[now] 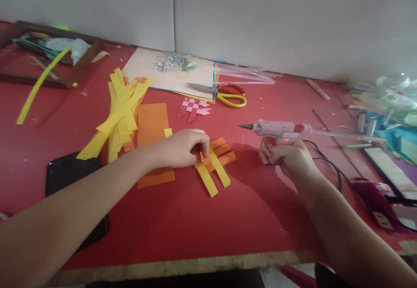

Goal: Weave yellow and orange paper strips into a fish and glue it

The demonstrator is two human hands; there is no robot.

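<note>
A pink hot glue gun (275,128) sits in my right hand (286,155), its nozzle pointing left above the red table and a clear glue stick coming out of its rear. My left hand (185,149) pinches the upper left of a small woven piece of yellow and orange paper strips (216,164). Two yellow ends stick out toward me, and orange ends point right. Part of the weave is hidden under my fingers. Beneath my left wrist lies an orange paper sheet (153,118). A finished-looking pink woven paper fish (193,107) rests just beyond.
Yellow paper strips (120,114) are piled at the left, near a black phone-like slab (58,175). Scissors (224,93) lie partly on a pale sheet (140,66). A wooden frame (68,77) holds tools. Glue sticks (247,73) lie behind; a black cord (329,170) runs right.
</note>
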